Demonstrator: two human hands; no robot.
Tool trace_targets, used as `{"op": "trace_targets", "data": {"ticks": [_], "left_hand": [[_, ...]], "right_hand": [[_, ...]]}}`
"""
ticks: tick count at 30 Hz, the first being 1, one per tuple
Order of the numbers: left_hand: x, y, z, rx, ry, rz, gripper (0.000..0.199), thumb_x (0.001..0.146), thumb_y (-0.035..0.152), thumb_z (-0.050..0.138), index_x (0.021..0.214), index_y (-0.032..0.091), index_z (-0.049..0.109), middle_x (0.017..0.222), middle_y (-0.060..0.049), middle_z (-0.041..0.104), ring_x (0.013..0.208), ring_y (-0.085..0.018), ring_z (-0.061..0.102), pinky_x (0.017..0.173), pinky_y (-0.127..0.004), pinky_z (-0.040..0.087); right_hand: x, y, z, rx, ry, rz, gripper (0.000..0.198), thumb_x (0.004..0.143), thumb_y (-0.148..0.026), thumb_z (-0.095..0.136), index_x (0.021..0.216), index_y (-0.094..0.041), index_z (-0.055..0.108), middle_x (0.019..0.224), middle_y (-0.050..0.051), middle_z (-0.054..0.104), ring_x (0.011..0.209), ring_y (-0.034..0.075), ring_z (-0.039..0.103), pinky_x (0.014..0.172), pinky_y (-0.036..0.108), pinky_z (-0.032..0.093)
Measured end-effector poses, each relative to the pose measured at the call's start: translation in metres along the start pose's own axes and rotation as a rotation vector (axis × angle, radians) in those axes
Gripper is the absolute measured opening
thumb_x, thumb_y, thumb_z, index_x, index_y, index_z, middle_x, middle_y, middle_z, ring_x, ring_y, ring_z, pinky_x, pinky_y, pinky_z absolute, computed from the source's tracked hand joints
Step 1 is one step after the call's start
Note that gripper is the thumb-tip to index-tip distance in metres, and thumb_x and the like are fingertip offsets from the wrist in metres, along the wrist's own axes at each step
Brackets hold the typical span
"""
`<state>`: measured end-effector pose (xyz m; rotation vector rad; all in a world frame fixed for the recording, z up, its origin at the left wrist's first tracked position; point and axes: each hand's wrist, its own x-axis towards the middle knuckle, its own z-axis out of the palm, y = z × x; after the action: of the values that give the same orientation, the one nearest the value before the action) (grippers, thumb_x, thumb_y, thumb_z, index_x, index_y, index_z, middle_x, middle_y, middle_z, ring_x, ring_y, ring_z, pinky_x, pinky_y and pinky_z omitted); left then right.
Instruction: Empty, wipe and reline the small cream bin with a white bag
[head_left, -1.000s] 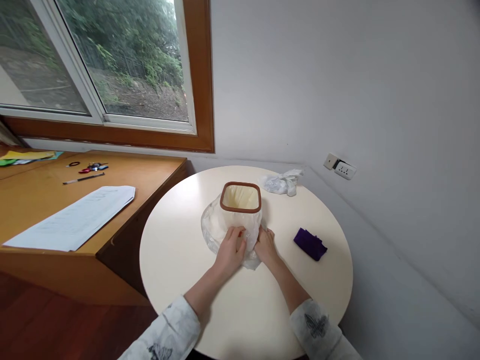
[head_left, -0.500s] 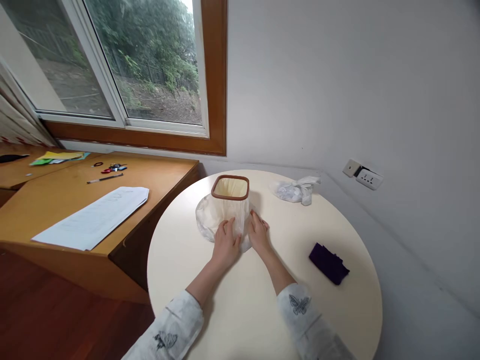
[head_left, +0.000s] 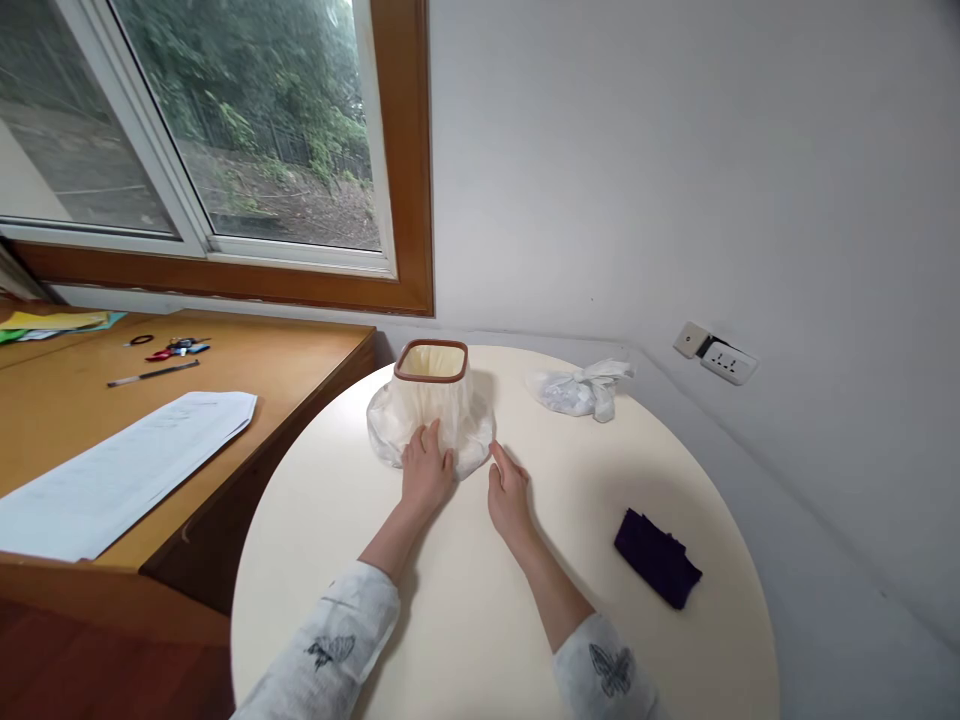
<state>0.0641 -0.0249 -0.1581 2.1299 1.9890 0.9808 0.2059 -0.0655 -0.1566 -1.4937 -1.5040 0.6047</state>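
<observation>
A small trash bin (head_left: 431, 378) with a brown rim stands upright on the round table, lined with a thin, whitish plastic bag (head_left: 386, 425). The bag's loose part spreads around the bin's base. My left hand (head_left: 427, 470) rests against the front of the bag, its fingers apart. To the right, my right hand (head_left: 511, 490) has its fingers stretched out, with the tips at or just beside the bag's edge. I see nothing held in it.
On the table (head_left: 465, 640) lie a knotted plastic bag (head_left: 577, 390) at the back and a folded dark purple cloth (head_left: 658, 558) at the right. A wooden desk to the left carries papers (head_left: 135, 470), a pen (head_left: 154, 374) and scissors (head_left: 161, 354). A wall socket (head_left: 729, 362) is behind.
My right hand has come away from the bin's side and moved toward me. My left hand stays at the bag's front. The view has shifted slightly right.
</observation>
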Motion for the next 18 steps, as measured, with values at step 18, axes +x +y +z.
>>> {"op": "trace_targets", "data": {"ticks": [18], "left_hand": [[0.048, -0.015, 0.028, 0.059, 0.094, 0.010, 0.053, 0.086, 0.030, 0.043, 0.135, 0.012, 0.030, 0.128, -0.022, 0.039, 0.122, -0.036, 0.037, 0.096, -0.053, 0.033]], "right_hand": [[0.002, 0.005, 0.004, 0.025, -0.056, 0.022, 0.045, 0.088, -0.020, 0.029, 0.129, -0.021, 0.048, 0.130, 0.004, 0.053, 0.123, 0.017, 0.044, 0.106, 0.040, 0.028]]}}
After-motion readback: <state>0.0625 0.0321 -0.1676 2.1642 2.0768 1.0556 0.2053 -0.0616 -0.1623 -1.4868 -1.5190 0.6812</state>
